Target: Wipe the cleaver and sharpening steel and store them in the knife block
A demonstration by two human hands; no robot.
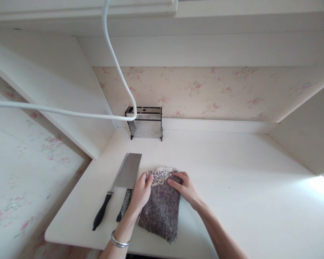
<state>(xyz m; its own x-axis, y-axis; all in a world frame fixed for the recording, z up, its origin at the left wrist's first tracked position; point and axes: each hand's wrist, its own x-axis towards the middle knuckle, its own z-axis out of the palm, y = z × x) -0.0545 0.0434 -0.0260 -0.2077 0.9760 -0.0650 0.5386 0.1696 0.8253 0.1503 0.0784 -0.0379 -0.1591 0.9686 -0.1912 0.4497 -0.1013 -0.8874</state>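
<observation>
A fuzzy grey-brown cloth point(163, 205) with a pale patterned upper edge hangs flat over the white counter. My left hand point(143, 190) pinches its upper left corner between thumb and fingers. At the upper right corner, my right hand point(184, 187) grips it the same way. Left of the cloth lies a cleaver point(131, 169) with a broad metal blade and a dark handle, partly hidden by my left hand. Beside the cleaver is a slim-bladed tool point(102, 212) with a black handle; I cannot tell whether it is a knife or a sharpening steel.
A knife block point(145, 127) with clear sides and a black frame stands against the back wall. A white cable point(121, 77) hangs across the upper left of the view. Cabinet panels point(56, 72) flank the white counter point(232, 169), whose left front edge is rounded.
</observation>
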